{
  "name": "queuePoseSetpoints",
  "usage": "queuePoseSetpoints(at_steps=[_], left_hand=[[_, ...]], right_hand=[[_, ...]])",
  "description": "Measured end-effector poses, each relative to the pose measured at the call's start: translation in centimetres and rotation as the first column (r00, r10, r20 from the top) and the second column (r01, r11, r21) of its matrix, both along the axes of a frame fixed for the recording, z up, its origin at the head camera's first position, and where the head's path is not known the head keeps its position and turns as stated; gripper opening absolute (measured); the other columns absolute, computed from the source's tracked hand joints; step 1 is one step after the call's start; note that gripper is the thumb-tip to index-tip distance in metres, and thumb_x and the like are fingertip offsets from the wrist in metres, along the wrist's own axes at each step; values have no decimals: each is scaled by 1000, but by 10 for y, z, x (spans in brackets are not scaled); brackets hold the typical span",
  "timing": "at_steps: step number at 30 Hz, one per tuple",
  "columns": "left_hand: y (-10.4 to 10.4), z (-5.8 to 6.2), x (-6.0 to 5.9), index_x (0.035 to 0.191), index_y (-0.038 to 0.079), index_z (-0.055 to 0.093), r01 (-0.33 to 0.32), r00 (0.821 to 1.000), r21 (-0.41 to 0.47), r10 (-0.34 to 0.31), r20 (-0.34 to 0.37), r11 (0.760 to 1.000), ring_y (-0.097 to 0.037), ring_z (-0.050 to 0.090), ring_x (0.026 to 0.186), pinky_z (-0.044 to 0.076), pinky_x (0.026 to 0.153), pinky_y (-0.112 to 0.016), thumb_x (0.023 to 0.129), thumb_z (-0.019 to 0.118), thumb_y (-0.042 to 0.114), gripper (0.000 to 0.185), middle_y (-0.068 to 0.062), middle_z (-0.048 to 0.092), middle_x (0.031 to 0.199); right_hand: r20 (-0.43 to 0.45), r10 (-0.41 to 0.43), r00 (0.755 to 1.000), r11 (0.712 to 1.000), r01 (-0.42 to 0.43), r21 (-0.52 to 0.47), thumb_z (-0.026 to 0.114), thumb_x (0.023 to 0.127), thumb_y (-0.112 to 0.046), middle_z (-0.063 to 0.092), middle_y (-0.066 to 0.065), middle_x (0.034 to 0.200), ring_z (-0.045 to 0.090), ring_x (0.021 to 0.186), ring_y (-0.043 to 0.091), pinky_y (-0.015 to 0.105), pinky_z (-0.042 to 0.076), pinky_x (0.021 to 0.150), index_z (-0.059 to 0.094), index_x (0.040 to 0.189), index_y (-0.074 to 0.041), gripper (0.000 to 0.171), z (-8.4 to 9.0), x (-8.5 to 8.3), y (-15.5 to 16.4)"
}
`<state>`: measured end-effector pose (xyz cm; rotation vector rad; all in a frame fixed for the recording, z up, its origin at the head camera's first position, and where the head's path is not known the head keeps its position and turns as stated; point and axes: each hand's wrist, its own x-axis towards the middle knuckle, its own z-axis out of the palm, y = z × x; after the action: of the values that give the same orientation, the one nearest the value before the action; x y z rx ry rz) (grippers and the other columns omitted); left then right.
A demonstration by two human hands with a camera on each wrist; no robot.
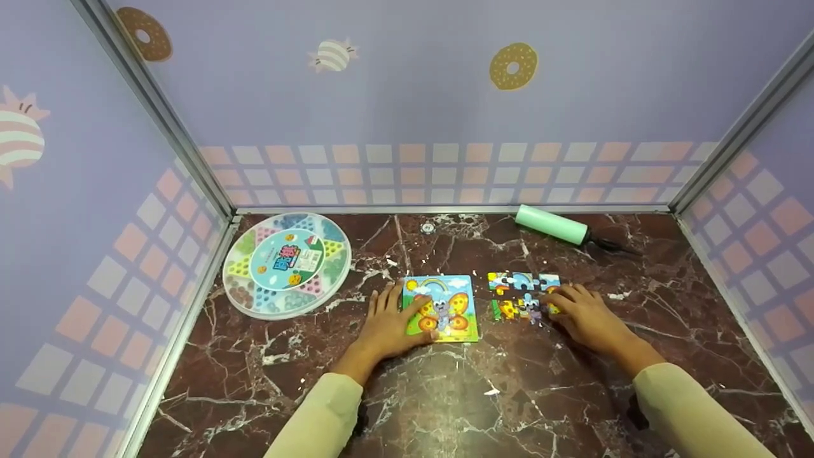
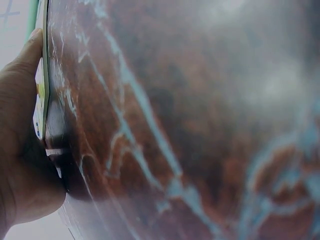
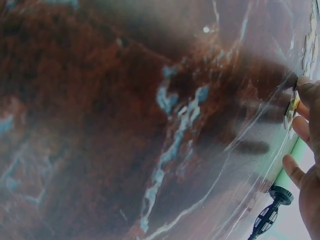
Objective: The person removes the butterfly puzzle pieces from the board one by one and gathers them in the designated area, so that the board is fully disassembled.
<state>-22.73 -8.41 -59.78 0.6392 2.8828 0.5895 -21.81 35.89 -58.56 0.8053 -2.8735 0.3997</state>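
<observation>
My left hand [image 1: 388, 324] lies with its fingers spread at a square butterfly picture board [image 1: 458, 286]. Its thumb and index finger rest on the board's left part, the other fingers on the tabletop. To the right, my right hand [image 1: 588, 318] pinches a yellow puzzle piece [image 3: 293, 109] between thumb and fingers at the right end of a lower row. That row of joined puzzle pieces [image 1: 509, 310] shows part of a butterfly. Just above it is another joined strip of sky and rainbow pieces [image 1: 523, 280]. My right fingertips partly cover the pinched piece.
A round Chinese checkers set [image 1: 340, 273] in clear packaging lies at the back left. A mint-green hand pump [image 1: 552, 224] lies at the back right. One small round white item [image 1: 427, 228] sits near the back wall. Patterned walls enclose the dark marbled tabletop [image 1: 445, 401].
</observation>
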Motion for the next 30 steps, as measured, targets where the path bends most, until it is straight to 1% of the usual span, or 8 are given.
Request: queuePoseSetpoints(at_steps=[4,8,11,17,20,24,27,30], left_hand=[[-1,1,-1,168,33,49,3,1000,16,-3,-5,1000,-53,17,170,12,136,-75,99,68,72,81,-27,19,183],[-1,-1,-3,168,33,49,3,1000,38,-3,11,999,-52,14,170,9,137,-74,98,69,71,82,-27,17,183],[-1,-1,-3,169,34,48,-1,1000,30,0,19,1000,-51,13,171,8,137,-73,98,69,72,83,-25,16,184],[0,1,-1,169,35,47,-5,1000,3,5,10,1000,-50,14,171,10,137,-72,98,68,73,83,-25,17,184],[0,3,-1,169,34,47,-4,1000,3,4,11,1000,-51,14,171,10,137,-72,98,68,73,84,-25,17,184],[0,5,1,169,34,48,-5,1000,5,5,18,1000,-51,13,171,9,137,-72,98,68,74,84,-25,16,184],[0,4,1,170,31,45,-15,1000,6,15,21,1000,-50,14,171,10,138,-72,97,68,74,88,-24,17,184],[0,2,1,173,21,40,-27,1000,22,27,12,999,-50,16,171,11,138,-71,96,71,73,98,-24,19,184]], right_hand=[[-7,4,1000,1000,-5,-11,77,103,-11,70,16,140,63,131,44,75,52,102,73,140,-15,37,1,0,0],[-4,8,1000,1000,-8,-9,77,103,-11,70,16,140,64,131,44,74,52,101,73,141,-15,39,1,0,-1],[-5,10,1000,1000,-10,-2,77,103,-12,70,17,141,64,130,44,74,53,100,73,141,-14,39,1,0,-1],[2,6,1000,1000,-6,-5,77,102,-12,70,16,142,64,131,44,75,52,102,72,142,-14,40,1,0,-1],[13,-1,1000,1000,1,-9,77,103,-12,70,16,142,63,132,44,77,52,102,72,143,-14,40,1,0,-1],[15,-4,1000,1000,4,-19,77,102,-11,70,14,139,64,128,42,74,52,100,71,144,-14,42,2,0,-2],[5,-10,1000,1000,10,-22,79,102,-14,69,11,136,64,123,39,72,52,98,72,142,-14,41,3,0,-4],[1,-27,1000,999,27,-20,80,103,-22,69,8,132,63,121,36,71,52,99,73,141,-15,39,4,-1,-9]])
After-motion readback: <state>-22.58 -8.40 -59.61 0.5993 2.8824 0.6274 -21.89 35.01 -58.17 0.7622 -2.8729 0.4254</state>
